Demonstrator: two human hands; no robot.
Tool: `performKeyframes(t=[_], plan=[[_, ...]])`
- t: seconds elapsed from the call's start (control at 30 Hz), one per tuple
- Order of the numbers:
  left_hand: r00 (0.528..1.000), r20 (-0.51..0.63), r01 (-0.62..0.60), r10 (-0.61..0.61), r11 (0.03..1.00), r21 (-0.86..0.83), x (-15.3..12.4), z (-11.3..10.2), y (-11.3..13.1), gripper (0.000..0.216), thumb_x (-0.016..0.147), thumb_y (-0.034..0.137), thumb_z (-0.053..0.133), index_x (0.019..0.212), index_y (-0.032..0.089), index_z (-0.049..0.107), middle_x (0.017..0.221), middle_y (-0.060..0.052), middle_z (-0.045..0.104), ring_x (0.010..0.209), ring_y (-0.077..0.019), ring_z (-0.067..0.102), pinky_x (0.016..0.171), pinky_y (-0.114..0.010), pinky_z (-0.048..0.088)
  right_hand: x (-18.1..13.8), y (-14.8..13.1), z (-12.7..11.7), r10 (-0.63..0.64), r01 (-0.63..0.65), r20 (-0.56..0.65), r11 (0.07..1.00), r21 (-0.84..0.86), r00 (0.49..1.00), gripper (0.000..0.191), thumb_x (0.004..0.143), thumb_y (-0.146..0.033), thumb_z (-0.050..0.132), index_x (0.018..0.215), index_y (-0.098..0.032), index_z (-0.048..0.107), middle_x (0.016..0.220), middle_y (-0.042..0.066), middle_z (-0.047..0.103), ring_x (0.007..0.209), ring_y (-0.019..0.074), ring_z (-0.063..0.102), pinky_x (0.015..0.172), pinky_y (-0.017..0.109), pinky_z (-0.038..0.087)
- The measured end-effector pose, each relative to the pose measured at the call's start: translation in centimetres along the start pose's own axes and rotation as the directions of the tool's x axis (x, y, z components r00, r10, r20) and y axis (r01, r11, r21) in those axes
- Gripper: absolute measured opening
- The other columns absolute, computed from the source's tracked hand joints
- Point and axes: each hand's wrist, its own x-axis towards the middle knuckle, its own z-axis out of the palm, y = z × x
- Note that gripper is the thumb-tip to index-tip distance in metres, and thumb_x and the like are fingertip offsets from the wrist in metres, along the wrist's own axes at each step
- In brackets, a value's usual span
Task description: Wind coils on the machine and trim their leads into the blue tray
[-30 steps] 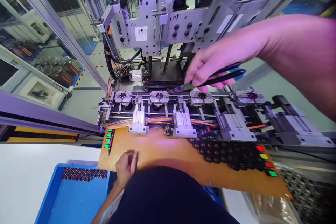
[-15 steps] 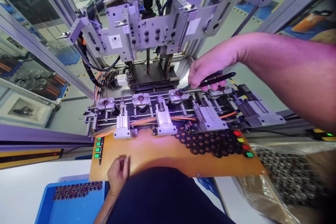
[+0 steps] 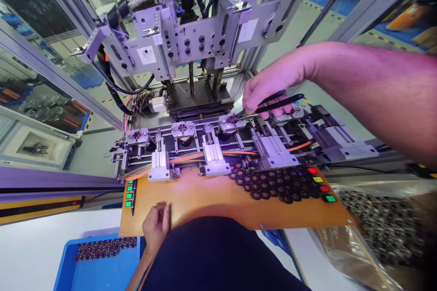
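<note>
My right hand [image 3: 269, 84] is closed on black-handled pliers [image 3: 273, 104], reaching over a machine's fixture row. The pliers' tip touches the third round fixture [image 3: 231, 122], which carries a small wound part with a red centre. Two more fixtures [image 3: 183, 128] stand to its left, one to its right under my fingers. My left hand [image 3: 156, 226] rests curled on the near left edge of the orange board [image 3: 201, 200]; what it holds, if anything, is hidden. Several small dark round parts [image 3: 273, 184] lie in a patch on the board's right side.
A metal machine head [image 3: 191, 41] hangs above the fixtures. Green buttons [image 3: 129, 194] sit at the board's left, coloured buttons [image 3: 322, 184] at its right. A blue tray [image 3: 99, 266] with parts is low left. A plastic bag [image 3: 372, 232] of parts lies at right.
The view has swung so the machine sits further left and lower. My right hand moved from the second fixture's right side onto the third fixture. The left hand stayed put.
</note>
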Motion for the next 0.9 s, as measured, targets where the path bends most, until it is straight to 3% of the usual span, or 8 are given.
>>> performKeyframes(t=[0.13,0.23,0.3,0.37,0.43,0.6,0.73,0.9], plan=[[1.0,-0.005,-0.001,0.001,1.0,-0.001,0.0,-0.1,0.0,0.012,0.09,0.029,0.063,0.091,0.017,0.065,0.076,-0.002,0.069,0.061,-0.011,0.062,0.061,-0.022,0.05,0.1,0.0,0.2,-0.026,0.026,0.015,1.0,0.003,1.0,0.034,0.099,-0.02,0.046,0.082,0.001,0.065,0.057,0.002,0.063,0.044,0.0082,0.06,0.048,0.015,0.04],[1.0,-0.009,0.0,0.0,1.0,-0.003,0.0,-0.1,0.2,0.012,0.091,0.029,0.062,0.09,0.017,0.065,0.077,-0.002,0.069,0.061,-0.0111,0.062,0.061,-0.022,0.05,-0.4,0.5,0.3,-0.163,0.162,-0.001,0.983,0.087,0.987,0.024,0.097,-0.012,0.049,0.088,0.001,0.066,0.061,-0.001,0.065,0.042,0.004,0.056,0.047,0.013,0.038],[1.0,-0.012,0.002,-0.002,1.0,-0.004,0.0,-0.1,0.3,0.012,0.091,0.029,0.062,0.09,0.017,0.065,0.077,-0.002,0.07,0.061,-0.0113,0.063,0.062,-0.022,0.051,-1.0,1.3,0.1,-0.253,0.264,-0.089,0.954,0.145,0.963,0.018,0.095,-0.009,0.051,0.1,-0.004,0.068,0.071,-0.003,0.069,0.045,0.0013,0.056,0.05,0.011,0.039],[1.0,-0.013,0.004,-0.004,1.0,-0.006,0.0,-0.2,0.3,0.012,0.091,0.029,0.062,0.09,0.017,0.065,0.077,-0.002,0.07,0.062,-0.0113,0.064,0.063,-0.022,0.051,-1.8,2.4,-0.3,-0.254,0.284,-0.2,0.949,0.139,0.946,0.022,0.091,-0.008,0.057,0.11,-0.01,0.069,0.072,-0.005,0.069,0.046,0.0004,0.056,0.051,0.01,0.039],[1.0,-0.014,0.004,-0.004,1.0,-0.007,-0.1,-0.2,0.3,0.012,0.09,0.029,0.062,0.09,0.018,0.065,0.078,-0.002,0.07,0.062,-0.0112,0.064,0.063,-0.022,0.051,-2.6,3.9,-0.9,-0.185,0.215,-0.257,0.972,0.092,0.949,0.026,0.085,-0.007,0.063,0.11,-0.01,0.07,0.063,-0.008,0.066,0.045,0.0005,0.054,0.048,0.009,0.036],[1.0,-0.019,0.01,-0.01,1.0,-0.006,-0.1,0.0,-0.1,0.015,0.089,0.033,0.064,0.09,0.018,0.066,0.078,-0.002,0.071,0.062,-0.0116,0.064,0.062,-0.022,0.051,-3.6,8.6,-1.7,0.089,-0.087,-0.227,0.996,0.021,0.97,0.022,0.085,-0.006,0.055,0.102,-0.004,0.07,0.052,-0.01,0.06,0.043,-0.0007,0.05,0.048,0.01,0.033],[1.0,-0.014,0.022,-0.022,1.0,0.004,0.0,0.2,-0.3,0.017,0.088,0.035,0.065,0.091,0.018,0.067,0.08,-0.001,0.072,0.062,-0.0118,0.064,0.062,-0.022,0.05,-3.6,11.6,-1.5,0.18,-0.164,-0.227,0.982,0.09,0.957,0.022,0.088,-0.009,0.051,0.089,-0.001,0.071,0.049,-0.009,0.057,0.042,-0.0015,0.049,0.046,0.01,0.029],[0.999,0.002,0.034,-0.034,0.999,0.028,0.1,0.3,-0.2,0.02,0.089,0.039,0.063,0.091,0.019,0.067,0.077,0.0,0.07,0.061,-0.0122,0.063,0.06,-0.023,0.048,-3.4,12.7,-1.1,0.204,-0.17,-0.238,0.974,0.152,0.95,0.018,0.089,-0.011,0.056,0.089,0.001,0.069,0.05,-0.006,0.058,0.041,0.0008,0.049,0.046,0.013,0.031]])
